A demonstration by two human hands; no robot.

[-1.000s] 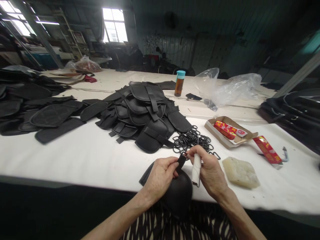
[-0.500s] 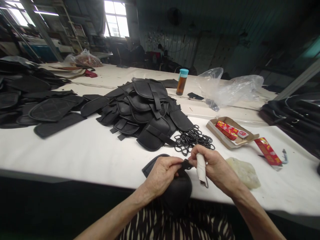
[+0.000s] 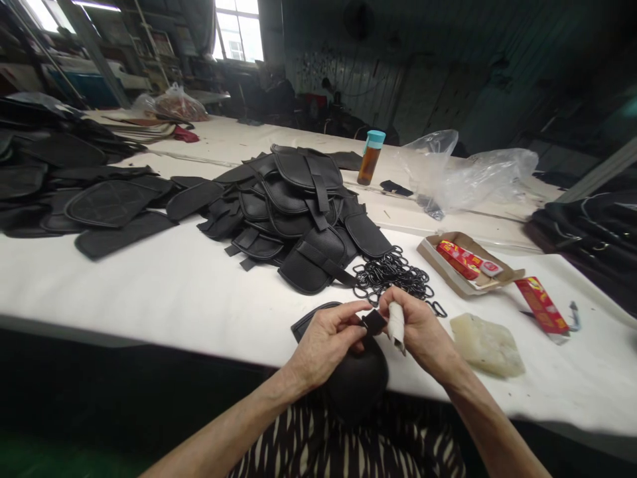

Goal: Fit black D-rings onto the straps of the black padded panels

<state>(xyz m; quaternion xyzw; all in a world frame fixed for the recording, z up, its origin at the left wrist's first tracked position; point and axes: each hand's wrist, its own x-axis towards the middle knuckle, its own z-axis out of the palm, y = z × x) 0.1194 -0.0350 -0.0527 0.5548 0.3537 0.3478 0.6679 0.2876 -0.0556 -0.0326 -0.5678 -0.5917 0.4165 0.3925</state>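
My left hand (image 3: 321,342) pinches a short black strap (image 3: 374,322) between thumb and fingers. The strap belongs to a black padded leather-like piece (image 3: 359,382), which hangs over the table edge onto my lap. Curled closed, my right hand (image 3: 423,335) keeps a tool with a pale, wrapped handle (image 3: 396,325) against the palm. Its fingertips meet the strap's right end; whether they grip it is hidden. Just beyond both hands lies a heap of black metal rings (image 3: 391,272). Behind it rises a pile of similar black padded pieces (image 3: 306,199) with straps.
Right of my hands sit a yellowish wax-like block (image 3: 488,345), an open cardboard box (image 3: 448,282) and a red packet (image 3: 542,305). A bottle with a blue lid (image 3: 371,159) and clear plastic bags (image 3: 478,176) stand farther back. More black pieces (image 3: 109,199) cover the left.
The view has shifted slightly. The strap now shows as a flat dark end between my hands, and my left index finger has lifted. The wrapped tool has turned in my right hand.
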